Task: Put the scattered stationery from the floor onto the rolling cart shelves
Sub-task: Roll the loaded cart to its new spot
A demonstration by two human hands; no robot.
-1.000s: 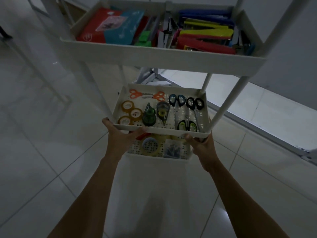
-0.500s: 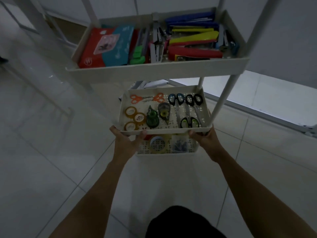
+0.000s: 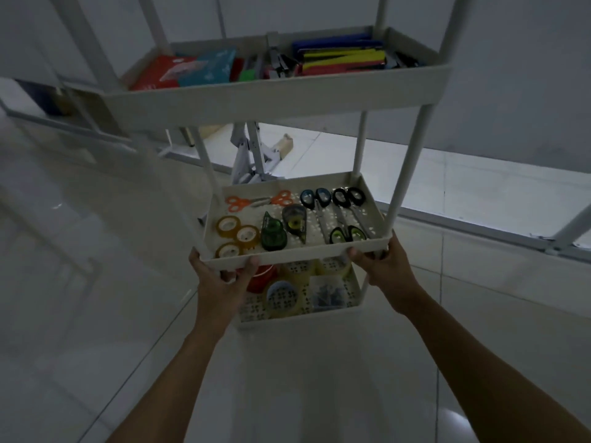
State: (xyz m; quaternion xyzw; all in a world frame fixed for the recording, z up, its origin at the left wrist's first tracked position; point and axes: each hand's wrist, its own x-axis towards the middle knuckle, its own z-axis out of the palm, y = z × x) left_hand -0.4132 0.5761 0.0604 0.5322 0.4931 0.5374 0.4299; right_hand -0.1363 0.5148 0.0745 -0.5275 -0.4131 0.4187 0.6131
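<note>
Dim, bluish interior. Light enters low at right of frame, brightening a strip of floor point(image 3: 463, 183); faint glare spot lower right. Cart posts point(image 3: 411, 161) splay from wide-angle distortion; left side blurred.

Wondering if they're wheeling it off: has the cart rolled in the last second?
No, not noticeably: the cart meets the same floor tile joint at its front left corner; only the camera shifted.

three shelves point(image 3: 275, 97), three small tape rolls point(image 3: 228, 224), two dispensers point(image 3: 271, 235) (one green, one grey), two hands point(image 3: 220, 279).
</note>
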